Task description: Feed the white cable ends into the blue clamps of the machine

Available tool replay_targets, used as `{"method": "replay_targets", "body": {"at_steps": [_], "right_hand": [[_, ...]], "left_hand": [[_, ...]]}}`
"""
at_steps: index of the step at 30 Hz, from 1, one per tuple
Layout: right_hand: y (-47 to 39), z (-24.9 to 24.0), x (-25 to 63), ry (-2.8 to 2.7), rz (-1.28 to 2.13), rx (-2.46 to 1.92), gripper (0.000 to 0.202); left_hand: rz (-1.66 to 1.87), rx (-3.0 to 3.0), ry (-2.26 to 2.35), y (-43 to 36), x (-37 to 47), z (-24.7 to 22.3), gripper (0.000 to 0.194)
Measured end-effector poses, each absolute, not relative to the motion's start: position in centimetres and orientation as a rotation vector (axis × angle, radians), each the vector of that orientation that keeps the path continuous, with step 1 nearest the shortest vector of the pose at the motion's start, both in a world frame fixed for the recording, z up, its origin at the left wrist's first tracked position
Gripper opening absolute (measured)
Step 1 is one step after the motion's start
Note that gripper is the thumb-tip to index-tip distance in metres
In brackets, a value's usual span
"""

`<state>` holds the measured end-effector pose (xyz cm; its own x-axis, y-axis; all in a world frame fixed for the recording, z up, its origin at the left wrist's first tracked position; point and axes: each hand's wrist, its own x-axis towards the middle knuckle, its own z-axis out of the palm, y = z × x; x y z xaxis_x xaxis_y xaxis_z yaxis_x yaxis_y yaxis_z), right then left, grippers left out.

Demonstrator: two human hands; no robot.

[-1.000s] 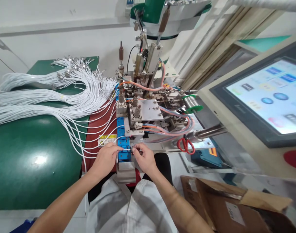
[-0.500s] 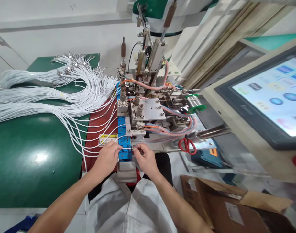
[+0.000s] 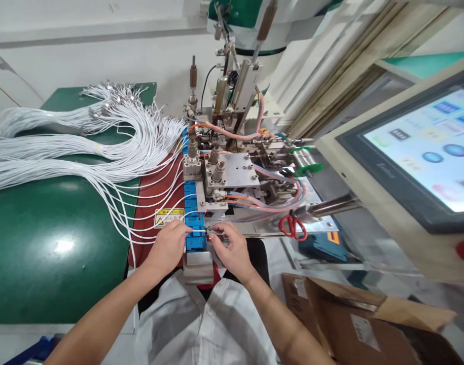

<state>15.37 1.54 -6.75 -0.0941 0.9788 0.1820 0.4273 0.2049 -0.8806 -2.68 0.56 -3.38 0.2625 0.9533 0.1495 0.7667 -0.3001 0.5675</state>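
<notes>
A white cable [image 3: 198, 231] lies across one of the blue clamp blocks [image 3: 195, 242] at the machine's front edge. My left hand [image 3: 170, 247] is closed, its thumb and forefinger pinching that cable just left of the block. On the other side, my right hand [image 3: 232, 248] is beside the cable's end, with thumb and forefinger a little apart. The very tip of the cable is too small to make out. A small red light shows by the right thumb. More white cables [image 3: 155, 203] run from the left into the row of blue blocks.
Thick bundles of white cables [image 3: 64, 144] cover the back of a green table [image 3: 45, 253]. The machine's metal plate [image 3: 235, 170], a wire spool [image 3: 305, 161] and red-handled scissors [image 3: 292, 228] stand right of the blocks. A touchscreen [image 3: 429, 142] and a cardboard box [image 3: 368, 319] are farther right.
My right hand has shifted slightly right, and its thumb and forefinger have parted at the cable's end. My left hand keeps its pinch in the same place.
</notes>
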Motion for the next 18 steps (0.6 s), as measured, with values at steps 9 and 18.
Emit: {"method": "replay_targets", "body": {"at_steps": [9, 18], "right_hand": [[2.05, -6.47, 14.99, -1.848, 0.631, -1.417, 0.012], [2.59, -5.81, 15.12, -1.655, 0.945, -1.473, 0.013]], "left_hand": [[0.706, 2.168, 1.546, 0.52, -2.64, -3.58, 0.022], [0.639, 2.189, 1.577, 0.56, -2.51, -3.18, 0.02]]}}
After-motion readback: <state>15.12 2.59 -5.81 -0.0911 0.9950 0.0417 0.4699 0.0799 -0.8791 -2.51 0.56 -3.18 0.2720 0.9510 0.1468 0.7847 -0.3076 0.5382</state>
